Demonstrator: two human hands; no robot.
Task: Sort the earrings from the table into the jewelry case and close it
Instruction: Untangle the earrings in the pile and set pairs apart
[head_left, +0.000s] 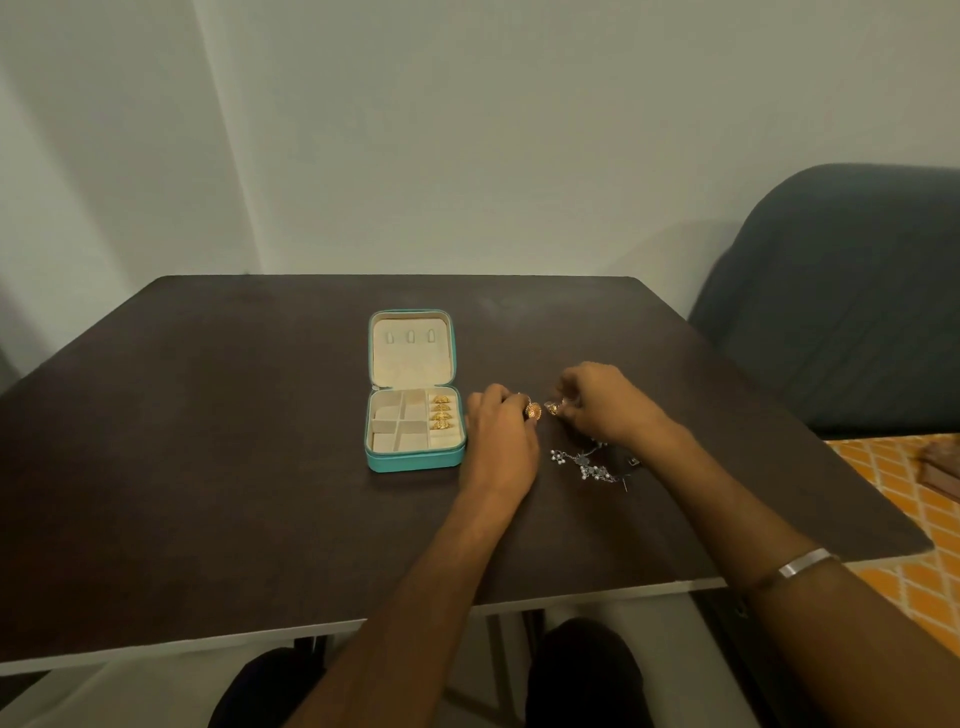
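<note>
Earrings, gold, two loose: one round gold earring (532, 410) pinched at the fingertips of the left hand (501, 439); a second, smaller gold earring (553, 408) pinched in the curled fingers of the right hand (605, 405). Both pieces sit between the two hands, close together but apart, at or just above the counter (234, 415); whether they touch its surface cannot be told from this angle.

Earrings, gold, four (441, 412): stacked in a row in the right-hand column of the case's lower tray.

Earrings, silver with pale beads (589, 464): a tangled cluster lying on the counter, nearer the person than both hands, just below the right wrist and to the right of the left forearm.

Jewelry case (414, 460), teal outside, cream lining: open, lid laid back flat on the far side, with three small tabs showing on its inner panel. Tray divided into compartments; those on the left and in the middle look bare. Case stands just left of the left hand, the knuckles near its right wall.

Counter: dark brown, pale front edge.

Bracelet (808, 562), silver band, on the right forearm.

Chair (852, 301), grey-blue, upholstered, beyond the counter's right side.

Patterned orange cloth (904, 478), at the right edge.
</note>
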